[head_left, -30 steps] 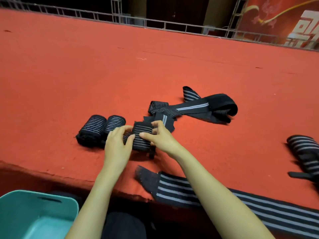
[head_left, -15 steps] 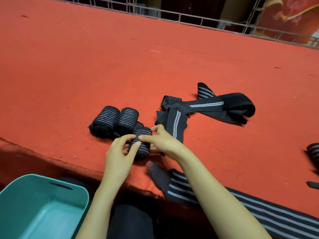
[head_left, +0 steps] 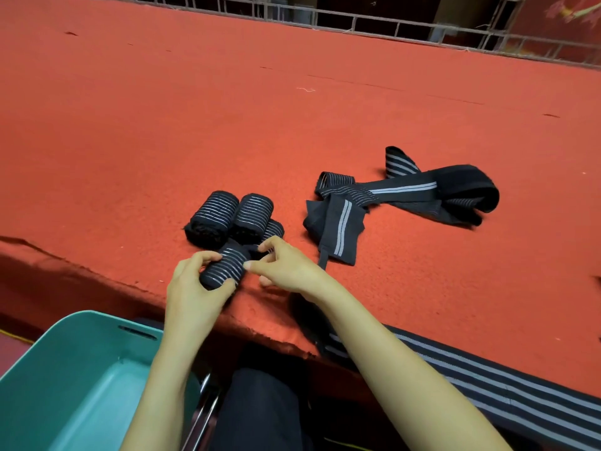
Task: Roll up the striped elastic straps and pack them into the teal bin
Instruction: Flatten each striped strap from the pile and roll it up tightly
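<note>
My left hand grips a rolled black strap with thin white stripes near the front edge of the red platform. My right hand pinches the roll's right end with fingertips. Just behind lie three finished rolls: one at the left, one beside it and a third partly hidden. To the right, loose unrolled straps lie in a tangle. The teal bin sits below the platform at lower left, with nothing visible inside.
A long wide striped strap hangs over the platform's front edge under my right forearm. A metal railing runs along the far side. Dark clothing on my lap is next to the bin.
The strap went from partly rolled to a full roll, and both hands have drawn it toward the front edge, away from the loose straps. The view has tilted down, showing more of the bin.
</note>
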